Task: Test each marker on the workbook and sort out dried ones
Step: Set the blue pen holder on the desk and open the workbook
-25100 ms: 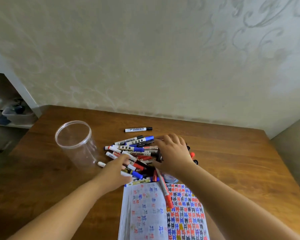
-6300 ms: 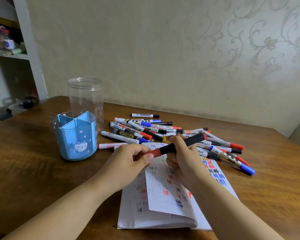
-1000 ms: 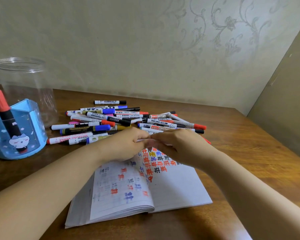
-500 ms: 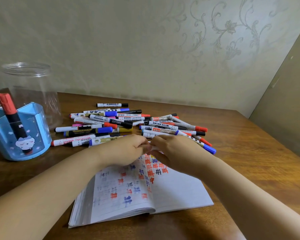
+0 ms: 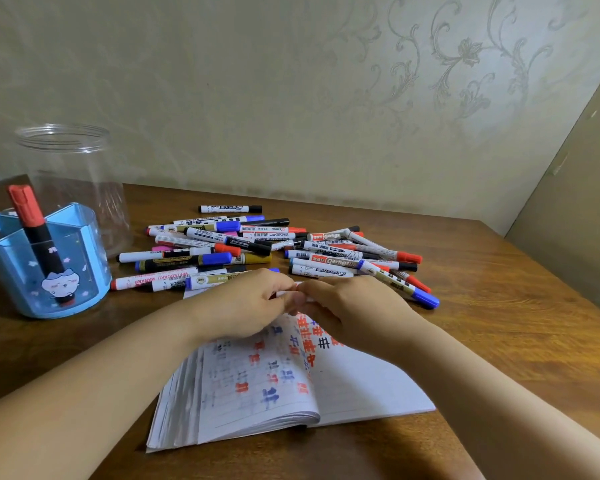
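We are bringing both hands together over the far edge of the open workbook (image 5: 343, 386), and between them we are pinching a white-barrelled marker (image 5: 293, 293), of which only a small pale stretch is showing. The left hand (image 5: 246, 306) is curling its fingers round one end and the right hand (image 5: 354, 306) is curling round the other, so each grip is pressed onto the marker rather than spread. The marker's long axis is lying roughly level, running left to right across the top of the workbook, with the two grips meeting at its middle; its tip and cap are hidden, so we cannot tell which end is which. We are judging that the coming move is a pull apart along that axis, each hand drawing outward to its own side, and neither is nearer than the other.

Just beyond the workbook the marker pile (image 5: 274, 251) is lying mostly parallel to that same axis on the bench (image 5: 499, 323). Well left of the workbook, the blue pen holder (image 5: 84, 271) is standing with one red-capped black marker (image 5: 37, 233) upright in it, and the clear plastic jar (image 5: 73, 174) is standing just behind it
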A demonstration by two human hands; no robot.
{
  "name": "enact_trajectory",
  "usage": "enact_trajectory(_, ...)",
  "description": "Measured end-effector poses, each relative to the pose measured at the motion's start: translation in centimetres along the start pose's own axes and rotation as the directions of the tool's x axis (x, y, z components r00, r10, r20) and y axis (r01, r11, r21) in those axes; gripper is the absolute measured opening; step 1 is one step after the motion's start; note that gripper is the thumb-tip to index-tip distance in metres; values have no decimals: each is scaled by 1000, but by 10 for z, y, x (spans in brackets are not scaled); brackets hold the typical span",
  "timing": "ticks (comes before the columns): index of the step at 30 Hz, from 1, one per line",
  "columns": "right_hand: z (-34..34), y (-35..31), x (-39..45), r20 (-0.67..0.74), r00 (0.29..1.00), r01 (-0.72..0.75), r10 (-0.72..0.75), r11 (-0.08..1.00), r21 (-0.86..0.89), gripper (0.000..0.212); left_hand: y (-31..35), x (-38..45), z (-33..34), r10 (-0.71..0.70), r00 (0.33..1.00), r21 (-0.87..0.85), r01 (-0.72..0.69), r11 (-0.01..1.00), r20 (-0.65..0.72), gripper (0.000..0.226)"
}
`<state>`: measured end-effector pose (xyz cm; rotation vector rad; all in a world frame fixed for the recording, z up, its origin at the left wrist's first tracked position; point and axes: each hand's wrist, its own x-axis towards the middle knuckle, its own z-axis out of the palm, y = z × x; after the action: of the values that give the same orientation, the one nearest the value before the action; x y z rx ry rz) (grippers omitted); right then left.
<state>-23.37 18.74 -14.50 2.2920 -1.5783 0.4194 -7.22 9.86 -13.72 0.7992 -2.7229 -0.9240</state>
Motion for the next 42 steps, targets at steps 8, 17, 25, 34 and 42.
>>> enact_trajectory(8, 0, 2, 3, 189, 979, -70, 70, 998, -6, 44, -3, -1, 1, -16, 1000, 28, 16, 999, -8, 29)
enact_trajectory(17, -28, 7, -36, 294, 830, -549, 474, 603, 579, 25, -19, -16, 5, 28, 998, 34, -27, 999, -51, 40)
enact_trajectory(25, -16, 1, -49, 447, 735, -415, 509, -183, 891, 32, -23, -26, 11, 31, 997, 98, -23, 995, -74, 23)
enact_trajectory(34, -10, -22, -46, 385, 746, -542, 543, 159, 825, 35, -22, -25, 11, 142, 988, 183, -128, 975, -61, 13)
enact_trajectory(42, 5, -38, -39, 328, 690, -593, 645, 245, 767, 30, -28, -21, 21, 172, 975, 157, -149, 976, -142, 19)
